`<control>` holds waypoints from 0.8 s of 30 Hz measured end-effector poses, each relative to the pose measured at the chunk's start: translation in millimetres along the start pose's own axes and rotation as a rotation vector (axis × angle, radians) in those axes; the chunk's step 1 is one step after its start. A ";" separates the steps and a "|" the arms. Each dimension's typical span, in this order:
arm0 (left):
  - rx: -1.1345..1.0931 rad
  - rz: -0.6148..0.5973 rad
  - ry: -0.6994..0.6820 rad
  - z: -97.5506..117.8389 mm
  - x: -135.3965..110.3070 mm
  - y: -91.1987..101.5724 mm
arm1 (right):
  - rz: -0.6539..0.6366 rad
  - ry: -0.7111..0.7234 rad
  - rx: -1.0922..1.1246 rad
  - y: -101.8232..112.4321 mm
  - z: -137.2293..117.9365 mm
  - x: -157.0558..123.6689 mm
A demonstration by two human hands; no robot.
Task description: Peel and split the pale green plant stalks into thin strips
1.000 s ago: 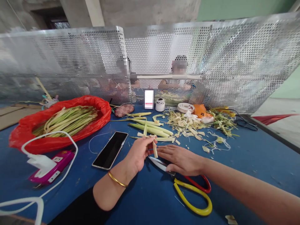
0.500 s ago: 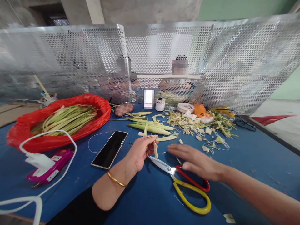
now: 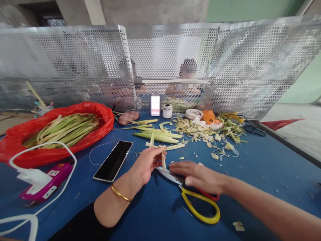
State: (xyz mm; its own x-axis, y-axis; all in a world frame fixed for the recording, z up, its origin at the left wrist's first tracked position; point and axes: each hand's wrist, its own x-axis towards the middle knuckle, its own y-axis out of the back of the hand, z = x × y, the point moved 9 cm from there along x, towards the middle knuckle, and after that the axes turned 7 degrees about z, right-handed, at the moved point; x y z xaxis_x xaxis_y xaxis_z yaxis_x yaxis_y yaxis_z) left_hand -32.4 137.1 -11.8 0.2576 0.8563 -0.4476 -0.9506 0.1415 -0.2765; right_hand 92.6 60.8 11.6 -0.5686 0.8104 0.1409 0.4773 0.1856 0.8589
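My left hand (image 3: pixel 146 164), with a gold bangle at its wrist, is closed in a pinch on pale leaf strips (image 3: pixel 164 162). One strip hangs down beside the fingertips, while another points up and away from them. My right hand (image 3: pixel 200 175) is stretched out flat, palm down, with the thumb apart and nothing seen in it. It hovers over or rests on the scissors (image 3: pixel 168 175); I cannot tell which. Their red handle and pivot are partly hidden beneath it, and the blades point toward my left hand. Several green leaf stalks (image 3: pixel 160 136) lie just beyond.
Left are a red plastic bag (image 3: pixel 82 152) of long leaves, a purple power strip (image 3: pixel 56 177) with white cable, and a phone (image 3: pixel 114 160). Leaf trimmings (image 3: pixel 188 126), a tape roll (image 3: pixel 194 113) and a white jar (image 3: pixel 167 111) lie before a perforated metal screen (image 3: pixel 160 50); people sit behind it.
My right hand has moved left and now covers the scissors' pivot and more of the red handle. My left hand keeps its pinch on the strips. The whole view has shifted slightly.
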 end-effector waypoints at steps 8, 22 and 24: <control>0.004 -0.001 0.006 1.5 -2.9 -0.1 | 0.267 -0.414 -0.304 40.2 40.3 -45.5; 0.018 0.032 -0.009 4.4 -2.3 3.5 | 0.068 -0.474 -0.168 10.3 -0.4 -52.8; 0.013 0.030 -0.004 3.7 -1.3 3.8 | 0.101 -0.481 0.060 23.4 2.6 -69.8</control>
State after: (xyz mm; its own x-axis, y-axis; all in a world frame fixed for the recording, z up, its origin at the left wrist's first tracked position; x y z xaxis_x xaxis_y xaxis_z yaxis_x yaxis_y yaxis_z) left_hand -37.0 138.4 -9.0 0.2282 0.8621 -0.4524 -0.9600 0.1219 -0.2520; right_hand 145.2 10.1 20.6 -0.1502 0.9881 -0.0332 0.5599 0.1127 0.8209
